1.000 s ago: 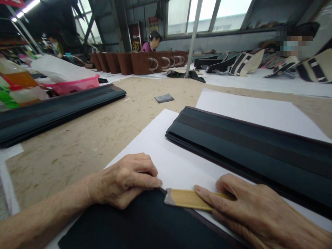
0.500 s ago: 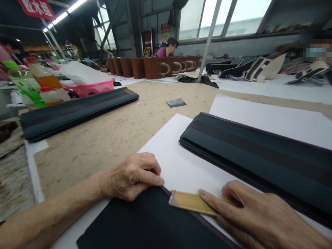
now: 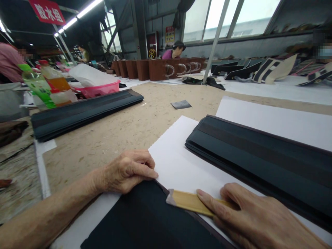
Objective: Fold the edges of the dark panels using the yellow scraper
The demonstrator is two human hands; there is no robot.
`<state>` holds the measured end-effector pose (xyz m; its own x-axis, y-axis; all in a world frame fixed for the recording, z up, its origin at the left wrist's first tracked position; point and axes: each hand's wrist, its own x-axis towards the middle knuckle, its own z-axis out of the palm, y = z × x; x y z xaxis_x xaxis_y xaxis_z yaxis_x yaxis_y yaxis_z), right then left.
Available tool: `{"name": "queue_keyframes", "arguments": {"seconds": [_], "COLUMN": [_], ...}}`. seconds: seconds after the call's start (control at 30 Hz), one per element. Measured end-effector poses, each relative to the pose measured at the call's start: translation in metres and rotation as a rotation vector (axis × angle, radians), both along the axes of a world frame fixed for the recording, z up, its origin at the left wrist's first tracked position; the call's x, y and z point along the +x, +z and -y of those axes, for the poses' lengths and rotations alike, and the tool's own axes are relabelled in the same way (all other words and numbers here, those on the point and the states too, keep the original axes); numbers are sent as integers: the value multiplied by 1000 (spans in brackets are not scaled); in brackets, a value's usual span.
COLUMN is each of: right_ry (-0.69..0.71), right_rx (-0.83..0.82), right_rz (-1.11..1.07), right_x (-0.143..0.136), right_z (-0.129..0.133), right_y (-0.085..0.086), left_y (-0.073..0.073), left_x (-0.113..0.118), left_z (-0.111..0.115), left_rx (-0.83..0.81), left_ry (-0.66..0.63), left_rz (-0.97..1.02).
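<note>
A dark blue-black sheet (image 3: pixel 145 218), apparently leather-like, lies in front of me on white paper. My left hand (image 3: pixel 132 171) is closed at its far corner, thumb and fingers pinching the edge. In my right hand (image 3: pixel 249 214) is a flat yellowish scraper-like stick (image 3: pixel 190 201), with a greyish covering at its tip. That tip rests on the sheet's right-hand edge, a short way from my left thumb. A narrow brown-black strip shows along this edge. My right palm hides the stick's other end.
Right of the sheet lies a stack of dark folded panels (image 3: pixel 259 152); a similar stack (image 3: pixel 88 112) is at the left. A small grey piece (image 3: pixel 181 104) lies mid-table. Bottles (image 3: pixel 38 84), a pink basin (image 3: pixel 101 89), brown bags (image 3: pixel 157 70) and a pole (image 3: pixel 215 41) stand farther back. Several people are beyond.
My left hand has slid along the edge toward the far corner, widening the gap to the stick's tip. My right hand keeps the stick against the edge. The view has turned slightly left.
</note>
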<state>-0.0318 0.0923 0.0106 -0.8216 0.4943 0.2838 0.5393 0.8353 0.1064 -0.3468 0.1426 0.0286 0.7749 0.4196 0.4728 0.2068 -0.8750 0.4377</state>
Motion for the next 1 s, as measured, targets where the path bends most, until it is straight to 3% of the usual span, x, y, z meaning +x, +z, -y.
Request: {"name": "queue_keyframes", "arguments": {"seconds": [0.27, 0.57, 0.67, 0.73, 0.83, 0.93, 1.0], "right_ry": [4, 55, 51, 53, 76, 59, 37], "right_rx": [49, 118, 131, 125, 124, 107, 80], "right_rz": [-57, -19, -16, -28, -66, -95, -94], "right_x": [-4, -27, -32, -33, -30, -28, -29], "right_z": [-7, -17, -18, -19, -22, -28, -31], "right_y": [-11, 12, 15, 13, 4, -8, -14], "left_y": [0, 0, 6, 15, 22, 11, -1], "left_x": [-3, -3, -7, -8, -3, 7, 11], "left_z": [-2, -3, -2, 8, 40, 75, 88], "left_rx": [5, 22, 4, -1, 67, 163, 324], "left_ry": [26, 29, 60, 141, 296, 505, 565], "left_rz": [-24, -35, 3, 31, -15, -153, -192]}}
